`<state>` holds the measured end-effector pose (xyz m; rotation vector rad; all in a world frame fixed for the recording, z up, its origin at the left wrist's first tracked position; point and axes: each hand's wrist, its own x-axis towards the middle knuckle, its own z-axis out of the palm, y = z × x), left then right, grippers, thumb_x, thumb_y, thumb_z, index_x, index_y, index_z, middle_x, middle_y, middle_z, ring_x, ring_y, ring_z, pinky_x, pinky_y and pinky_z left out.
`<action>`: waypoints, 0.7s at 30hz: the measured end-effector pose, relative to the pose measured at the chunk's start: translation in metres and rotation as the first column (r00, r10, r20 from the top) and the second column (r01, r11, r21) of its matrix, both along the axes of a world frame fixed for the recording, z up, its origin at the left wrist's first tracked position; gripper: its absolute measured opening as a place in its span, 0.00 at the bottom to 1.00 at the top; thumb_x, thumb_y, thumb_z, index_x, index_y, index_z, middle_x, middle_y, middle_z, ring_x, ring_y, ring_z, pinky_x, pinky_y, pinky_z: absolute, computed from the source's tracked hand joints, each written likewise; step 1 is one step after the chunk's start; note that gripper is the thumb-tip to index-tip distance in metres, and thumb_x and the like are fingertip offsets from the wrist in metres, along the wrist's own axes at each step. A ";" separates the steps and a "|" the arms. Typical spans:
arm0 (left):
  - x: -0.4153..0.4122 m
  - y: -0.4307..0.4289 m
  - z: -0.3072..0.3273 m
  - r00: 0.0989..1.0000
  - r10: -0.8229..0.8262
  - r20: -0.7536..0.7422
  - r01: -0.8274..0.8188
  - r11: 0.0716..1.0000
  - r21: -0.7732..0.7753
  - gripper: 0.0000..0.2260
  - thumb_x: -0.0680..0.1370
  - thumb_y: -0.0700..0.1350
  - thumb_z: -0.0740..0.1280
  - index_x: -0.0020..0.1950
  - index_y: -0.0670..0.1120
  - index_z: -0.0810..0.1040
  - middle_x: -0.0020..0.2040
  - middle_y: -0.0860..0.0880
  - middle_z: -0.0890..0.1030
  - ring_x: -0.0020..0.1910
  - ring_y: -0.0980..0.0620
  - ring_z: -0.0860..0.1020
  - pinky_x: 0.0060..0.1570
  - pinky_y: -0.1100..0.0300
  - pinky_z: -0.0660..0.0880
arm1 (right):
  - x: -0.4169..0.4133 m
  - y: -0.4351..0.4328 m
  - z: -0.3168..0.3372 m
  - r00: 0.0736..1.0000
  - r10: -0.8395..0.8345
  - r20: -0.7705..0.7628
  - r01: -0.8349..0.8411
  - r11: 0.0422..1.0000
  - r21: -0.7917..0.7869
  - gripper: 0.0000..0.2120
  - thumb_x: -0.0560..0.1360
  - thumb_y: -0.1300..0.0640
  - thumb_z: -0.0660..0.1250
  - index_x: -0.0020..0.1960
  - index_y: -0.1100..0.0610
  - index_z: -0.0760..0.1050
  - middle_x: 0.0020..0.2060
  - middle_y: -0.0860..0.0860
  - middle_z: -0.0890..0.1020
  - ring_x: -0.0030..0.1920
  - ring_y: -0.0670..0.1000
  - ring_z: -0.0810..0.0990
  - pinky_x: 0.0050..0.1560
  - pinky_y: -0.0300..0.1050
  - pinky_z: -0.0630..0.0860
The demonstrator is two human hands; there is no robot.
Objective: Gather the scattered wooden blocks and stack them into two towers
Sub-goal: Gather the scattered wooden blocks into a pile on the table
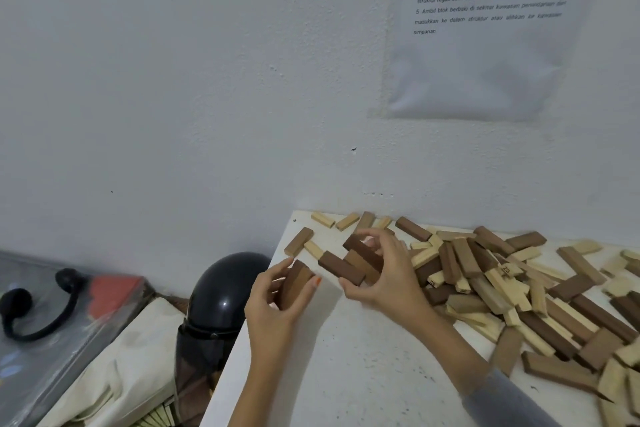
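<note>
Home room, helmet (221,295), taped instruction sheet (485,28)

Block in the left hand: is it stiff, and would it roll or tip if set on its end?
The block, gripped by the left hand, is probably stiff: it looks like wood with straight edges. It should not roll, since its faces are flat. On its narrow end it may tip easily, being long and slim.
</note>
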<state>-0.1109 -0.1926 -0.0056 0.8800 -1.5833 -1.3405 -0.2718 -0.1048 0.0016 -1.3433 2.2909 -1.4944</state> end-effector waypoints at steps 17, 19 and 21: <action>-0.171 0.104 0.022 0.929 -0.370 0.015 0.370 0.926 -0.072 0.18 0.75 0.51 0.72 0.64 0.52 0.75 0.59 0.56 0.76 0.58 0.64 0.73 0.59 0.69 0.71 | -0.095 0.120 0.014 0.833 -0.457 0.312 0.494 0.868 -0.047 0.21 0.66 0.50 0.77 0.56 0.42 0.75 0.56 0.52 0.76 0.56 0.50 0.76 0.54 0.47 0.76; -0.184 0.112 0.021 0.909 -0.408 0.085 0.414 0.906 -0.083 0.20 0.77 0.53 0.69 0.68 0.52 0.72 0.62 0.56 0.74 0.62 0.63 0.71 0.63 0.66 0.70 | -0.102 0.124 0.005 0.829 -0.435 0.352 0.473 0.881 -0.024 0.18 0.68 0.48 0.75 0.56 0.41 0.76 0.59 0.51 0.76 0.60 0.50 0.75 0.60 0.51 0.75; -0.191 0.118 0.017 0.875 -0.453 0.171 0.469 0.880 -0.074 0.22 0.81 0.55 0.62 0.73 0.51 0.66 0.67 0.55 0.70 0.68 0.59 0.67 0.69 0.61 0.65 | -0.103 0.127 -0.001 0.819 -0.418 0.393 0.457 0.889 -0.007 0.17 0.68 0.44 0.70 0.57 0.38 0.77 0.60 0.49 0.76 0.64 0.51 0.72 0.65 0.56 0.72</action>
